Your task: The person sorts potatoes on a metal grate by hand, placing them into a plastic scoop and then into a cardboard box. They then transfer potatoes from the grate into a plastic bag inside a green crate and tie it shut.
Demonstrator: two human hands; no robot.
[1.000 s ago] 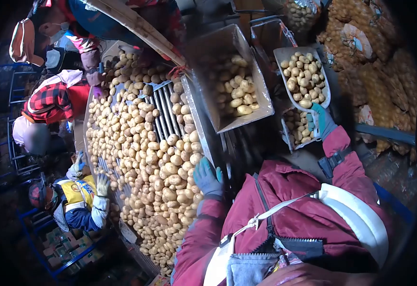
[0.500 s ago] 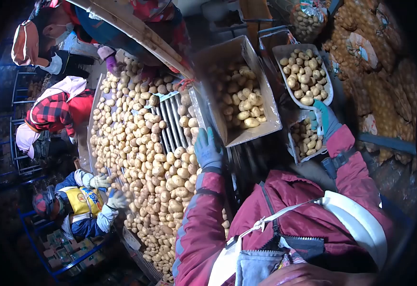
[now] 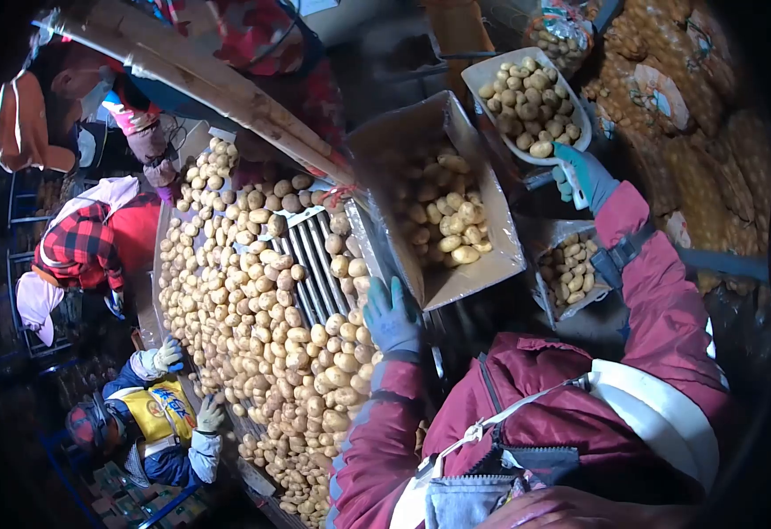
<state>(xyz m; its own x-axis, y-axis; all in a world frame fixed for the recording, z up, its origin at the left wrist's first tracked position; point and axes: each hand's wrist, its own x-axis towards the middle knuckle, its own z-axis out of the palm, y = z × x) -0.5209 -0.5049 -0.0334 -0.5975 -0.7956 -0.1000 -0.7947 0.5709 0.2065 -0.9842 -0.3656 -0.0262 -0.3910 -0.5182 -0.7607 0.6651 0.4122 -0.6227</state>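
My right hand [image 3: 590,179], in a green-blue glove, grips the handle of a white scoop [image 3: 587,132]. The scoop is full of potatoes [image 3: 531,99] and hangs beside a cardboard box [image 3: 494,198] lined with plastic, which has potatoes in it. My left hand [image 3: 392,319], gloved in blue, lies with its fingers spread at the near edge of the sorting table [image 3: 363,231]. Potatoes [image 3: 253,291] cover much of that table, and dark metal rollers [image 3: 310,264] show between them.
A small plastic-lined bin [image 3: 546,295] of potatoes stands below the scoop. Net sacks [image 3: 685,132] of potatoes are piled at the right. Several co-workers stand along the table's far side and end. A wooden beam [image 3: 218,93] crosses above the table.
My right hand has raised the scoop up and to the left, away from the small bin. My left hand stays near the table edge. A co-worker's gloved hands have moved back from the potatoes.
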